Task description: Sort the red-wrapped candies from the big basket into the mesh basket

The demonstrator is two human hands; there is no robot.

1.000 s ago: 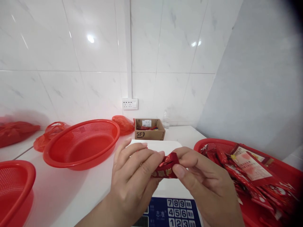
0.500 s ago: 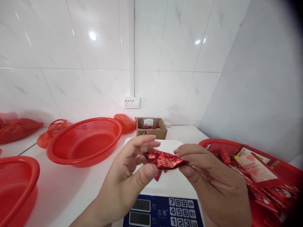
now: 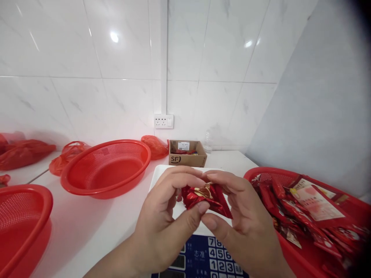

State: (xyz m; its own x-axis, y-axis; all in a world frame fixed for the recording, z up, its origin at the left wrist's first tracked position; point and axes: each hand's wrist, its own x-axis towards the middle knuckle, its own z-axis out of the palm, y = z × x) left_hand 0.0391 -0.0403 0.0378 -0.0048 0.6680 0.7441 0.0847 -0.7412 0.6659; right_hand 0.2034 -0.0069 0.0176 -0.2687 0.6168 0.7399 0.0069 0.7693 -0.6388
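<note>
Both the left hand (image 3: 162,216) and the right hand (image 3: 246,220) pinch a crumpled red packet (image 3: 205,197) above the scale (image 3: 203,255) (full basket (image 3: 319,262) at three o'clock), seemingly mid-handling, wanting a firm two-sided grip next.

We look from one head-worn camera, forward and slightly down, close over both hands (image 3: 203,216) at the near edge of the white counter (image 3: 95,227), with the tiled wall (image 3: 116,77) straight ahead and farther off.
</note>
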